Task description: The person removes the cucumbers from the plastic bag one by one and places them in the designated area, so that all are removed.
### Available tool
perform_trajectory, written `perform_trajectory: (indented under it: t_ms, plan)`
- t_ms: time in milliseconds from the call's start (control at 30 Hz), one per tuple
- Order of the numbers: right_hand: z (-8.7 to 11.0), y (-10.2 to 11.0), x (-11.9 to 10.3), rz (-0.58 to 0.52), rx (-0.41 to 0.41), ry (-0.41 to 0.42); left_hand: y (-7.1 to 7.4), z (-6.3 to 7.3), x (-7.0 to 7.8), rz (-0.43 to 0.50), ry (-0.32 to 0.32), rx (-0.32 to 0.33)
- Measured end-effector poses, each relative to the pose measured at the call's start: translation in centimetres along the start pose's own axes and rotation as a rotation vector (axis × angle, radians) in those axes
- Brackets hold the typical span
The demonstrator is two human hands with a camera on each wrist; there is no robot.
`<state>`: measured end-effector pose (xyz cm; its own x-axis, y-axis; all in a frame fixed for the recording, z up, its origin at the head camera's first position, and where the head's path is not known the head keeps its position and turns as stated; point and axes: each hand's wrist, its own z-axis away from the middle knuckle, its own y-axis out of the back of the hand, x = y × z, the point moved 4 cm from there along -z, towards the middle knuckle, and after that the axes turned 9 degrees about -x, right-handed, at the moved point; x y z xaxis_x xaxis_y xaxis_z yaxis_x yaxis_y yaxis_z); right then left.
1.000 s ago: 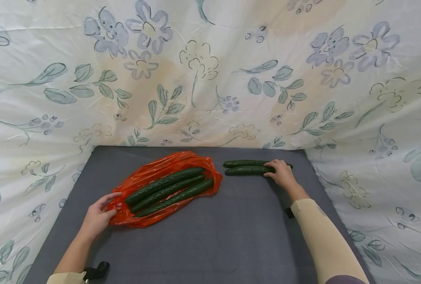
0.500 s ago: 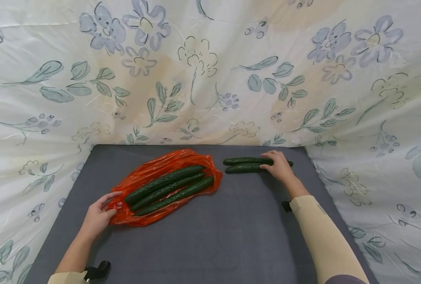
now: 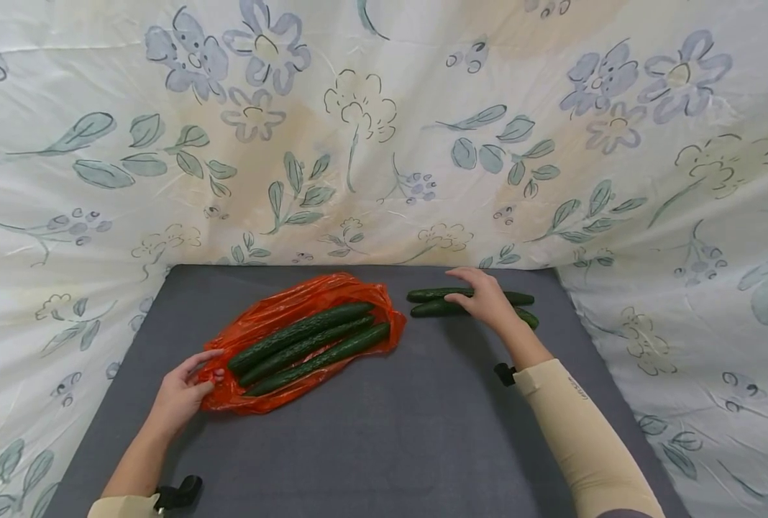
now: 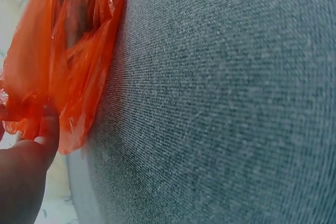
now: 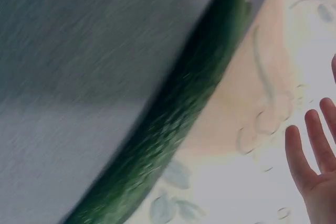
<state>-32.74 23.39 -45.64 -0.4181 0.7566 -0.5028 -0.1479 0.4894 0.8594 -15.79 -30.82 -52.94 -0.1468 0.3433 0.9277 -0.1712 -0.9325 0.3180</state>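
An orange-red plastic bag (image 3: pixel 254 325) lies left of centre on the table. Three long dark green cucumbers (image 3: pixel 303 351) rest side by side in its opening. My left hand (image 3: pixel 175 397) pinches the bag's near left end; in the left wrist view the thumb (image 4: pixel 48 132) presses against the film. To the right of the bag, two more cucumbers lie side by side, a far one (image 3: pixel 428 294) and a near one (image 3: pixel 429 309). Over their middle hovers my right hand (image 3: pixel 490 306), partly hiding them, its fingers spread apart in the right wrist view and holding nothing.
The grey cloth-covered table (image 3: pixel 384 439) ends at the back against a floral curtain (image 3: pixel 371 144), which also hangs along both sides. A black wrist mount (image 3: pixel 180 493) sits by the left forearm, another (image 3: pixel 504 374) under the right.
My right hand has moved left along the two cucumbers and come off them, uncovering their right ends. The left hand stays at the bag, and the cucumbers lie where they were.
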Motion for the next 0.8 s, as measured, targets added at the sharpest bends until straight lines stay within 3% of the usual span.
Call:
perform_trajectory:
  t_ms: [433, 800]
  plan:
    - [-0.5, -0.3, -6.0, -0.081, -0.020, 0.106, 0.2, -0.2, 0.3, -0.020, -0.030, -0.010]
    - [-1.7, -3.3, -11.5, -0.215, 0.028, 0.245, 0.1, 0.4, -0.1, -0.015, -0.019, -0.004]
